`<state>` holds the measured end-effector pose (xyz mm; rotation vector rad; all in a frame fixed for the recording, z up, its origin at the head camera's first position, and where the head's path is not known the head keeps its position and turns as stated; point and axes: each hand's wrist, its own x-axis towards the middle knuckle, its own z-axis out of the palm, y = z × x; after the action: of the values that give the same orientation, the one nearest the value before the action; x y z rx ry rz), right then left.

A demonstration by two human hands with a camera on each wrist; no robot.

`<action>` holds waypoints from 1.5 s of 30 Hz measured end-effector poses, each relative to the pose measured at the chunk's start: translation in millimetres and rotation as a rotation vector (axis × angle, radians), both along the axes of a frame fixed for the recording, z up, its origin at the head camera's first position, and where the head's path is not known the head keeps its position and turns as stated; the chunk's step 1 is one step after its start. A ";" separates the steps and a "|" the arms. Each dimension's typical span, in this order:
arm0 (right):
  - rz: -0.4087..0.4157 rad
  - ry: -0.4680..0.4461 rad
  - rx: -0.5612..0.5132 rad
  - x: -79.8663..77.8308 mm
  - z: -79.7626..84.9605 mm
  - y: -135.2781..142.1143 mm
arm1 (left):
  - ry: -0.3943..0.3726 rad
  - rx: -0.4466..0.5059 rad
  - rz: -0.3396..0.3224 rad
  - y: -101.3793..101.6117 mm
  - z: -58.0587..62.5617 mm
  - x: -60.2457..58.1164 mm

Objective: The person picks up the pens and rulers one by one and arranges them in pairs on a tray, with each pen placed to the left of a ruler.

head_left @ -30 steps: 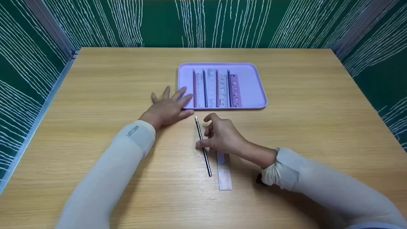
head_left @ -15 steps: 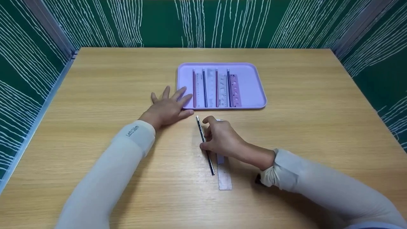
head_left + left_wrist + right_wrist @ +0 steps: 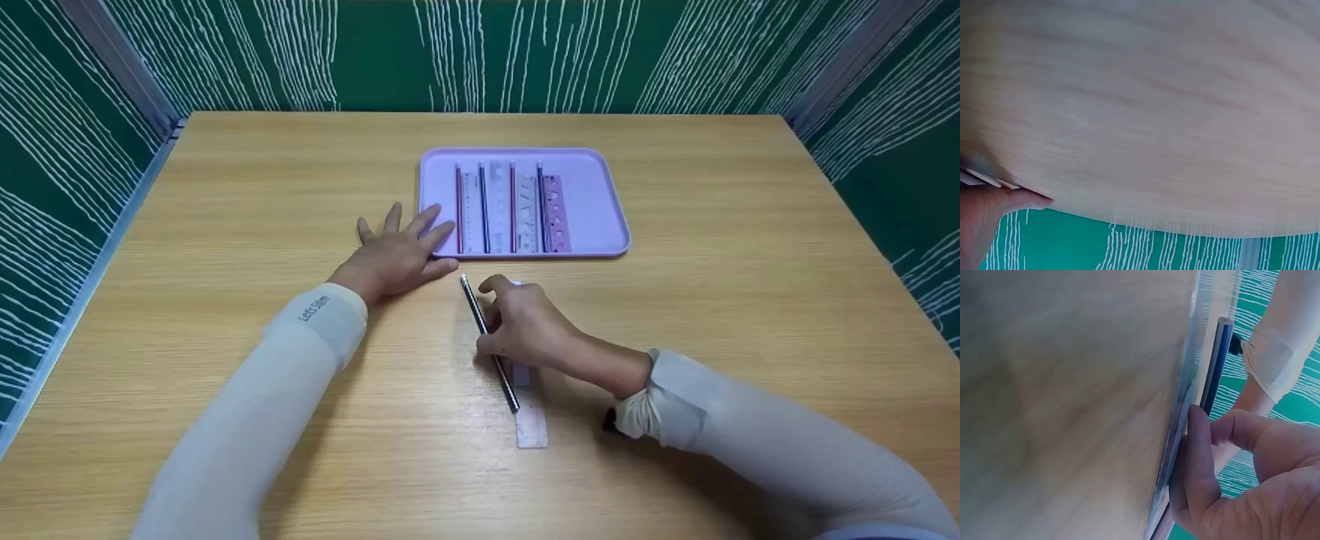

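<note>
My right hand point(image 3: 529, 326) holds a dark, striped pencil point(image 3: 507, 382) between its thumb and curled fingers. The pencil slants, its white-tipped end toward the tray and its lower end over a clear ruler point(image 3: 532, 427). That ruler lies on the table, partly hidden under the hand. In the right wrist view the pencil point(image 3: 1219, 363) shows beside the ruler's edge point(image 3: 1185, 394), near the thumb and fingers. With fingers spread, my left hand point(image 3: 394, 255) rests on the front left corner of a purple tray point(image 3: 596, 202).
Inside the tray, pencils alternate with rulers: a red pencil point(image 3: 459, 210) leftmost, several more pencils and clear rulers, and a pink ruler point(image 3: 556, 214) rightmost. Green walls point(image 3: 382, 56) with white lines border the wooden table point(image 3: 712, 247).
The pencil's lower end has swung right, from beside the clear ruler to over it. My right thumb has shifted slightly right with it. The left hand and tray stay put.
</note>
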<state>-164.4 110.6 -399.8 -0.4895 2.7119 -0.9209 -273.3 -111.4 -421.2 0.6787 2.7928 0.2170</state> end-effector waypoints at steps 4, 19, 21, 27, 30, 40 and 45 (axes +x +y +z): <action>-0.004 -0.044 -0.029 -2.3 1.1 2.5 | 0.000 -0.004 -0.001 0.0 -0.1 -0.7; -0.045 -0.210 -0.149 -6.3 1.8 8.0 | 0.007 0.014 -0.009 -1.3 0.2 -0.1; -0.039 -0.223 -0.169 -6.2 1.2 9.1 | 0.007 0.012 -0.007 -1.3 0.3 0.2; -0.026 -0.282 -0.272 -6.4 -2.2 12.8 | 0.008 0.003 -0.010 -0.6 -0.2 -0.4; -0.030 -0.349 -0.343 -7.0 -3.1 14.5 | 0.014 -0.006 -0.009 0.3 0.2 -0.3; -0.082 -0.558 -0.508 -12.1 0.5 25.6 | 0.001 -0.008 -0.004 0.3 0.2 -0.2; -0.097 -0.598 -0.595 -16.8 4.5 36.1 | 0.003 -0.014 -0.006 0.4 0.2 -0.9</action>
<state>-181.1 146.7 -395.3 -0.1358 1.9183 -1.6041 -274.2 -111.0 -421.0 0.6851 2.7918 0.1954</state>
